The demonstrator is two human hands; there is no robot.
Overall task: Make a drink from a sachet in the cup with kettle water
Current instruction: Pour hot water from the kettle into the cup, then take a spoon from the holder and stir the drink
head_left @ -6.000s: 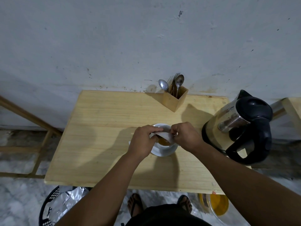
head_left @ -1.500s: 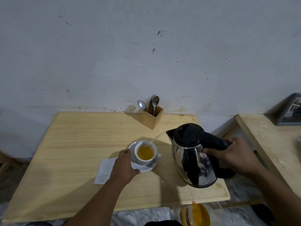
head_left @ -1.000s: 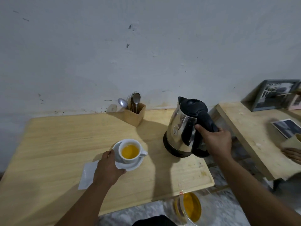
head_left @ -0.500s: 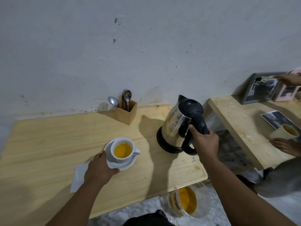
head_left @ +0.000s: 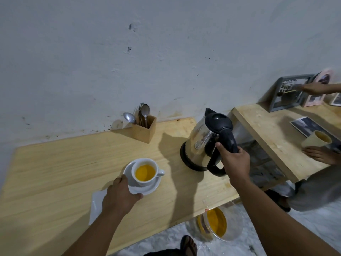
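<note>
The right hand (head_left: 235, 159) is gripping the black handle of the steel electric kettle (head_left: 206, 143), standing on the wooden tabletop (head_left: 55, 163). The left hand (head_left: 120, 196) is pinching the white saucer (head_left: 145, 189) under the nearly full white cup (head_left: 144, 172); any tug risks slopping the yellow drink.

reaching forward with both bare arms from the lower edge of view. left hand (head_left: 120, 195) lying palm down, fingers (head_left: 137, 196) curling loosely around the near rim of the saucer (head_left: 147, 189), thumb tip pressing at its left edge, wrist straight. right hand (head_left: 233, 160) wrapping closed around the black handle (head_left: 228, 139), thumb lying up along the inner side, knuckles facing up, forearm stretching diagonally from the lower right corner.
</note>
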